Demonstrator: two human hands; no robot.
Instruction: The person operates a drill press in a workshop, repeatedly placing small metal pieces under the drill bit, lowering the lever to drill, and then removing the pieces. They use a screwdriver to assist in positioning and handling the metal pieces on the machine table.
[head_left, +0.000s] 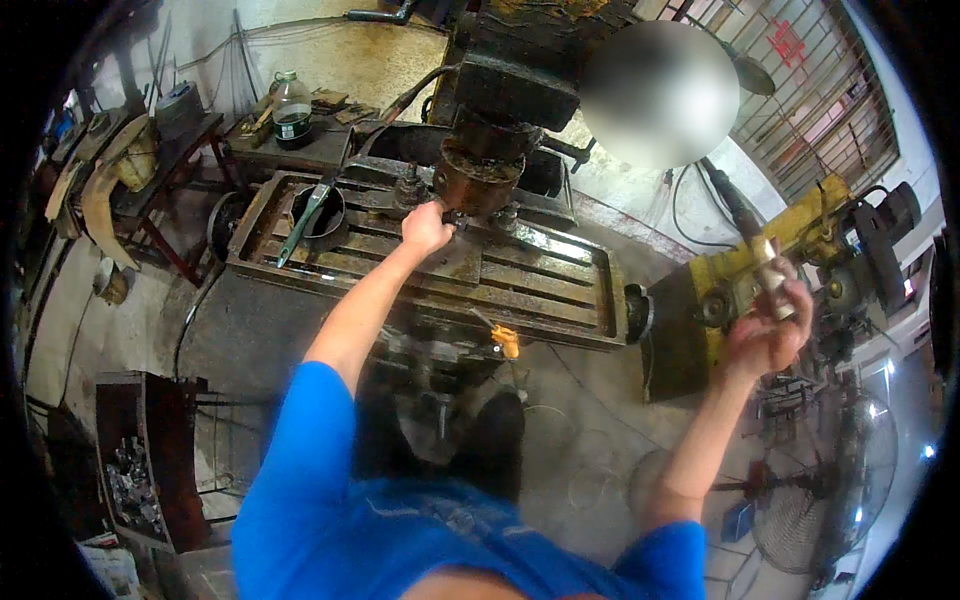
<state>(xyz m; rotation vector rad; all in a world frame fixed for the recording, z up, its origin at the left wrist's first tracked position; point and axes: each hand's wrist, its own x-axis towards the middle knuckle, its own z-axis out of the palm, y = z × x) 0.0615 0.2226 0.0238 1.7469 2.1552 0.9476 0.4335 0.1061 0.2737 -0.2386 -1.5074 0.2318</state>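
My left hand (427, 230) is closed just below the rusty round spindle head (480, 178) of a milling machine, above its slotted table (540, 290). Whatever lies inside its fingers is hidden. Out to the right, my right hand (765, 335) is raised and wrapped round a rod-shaped tool with a pale grip (778, 287) and a dark far end; motion blurs it, and I cannot tell its kind. On the left of the table a green-handled brush (305, 228) leans in a dark round pot (328, 222). A yellow pistol-shaped air gun (506, 342) hangs at the table's front edge.
A yellow machine (690, 300) stands close on the right, with a floor fan (800, 510) nearer me. At far left is a bench (180, 170); a large bottle (290, 112) stands right of it. Metal pieces (135, 485) fill an open box (165, 425) at lower left.
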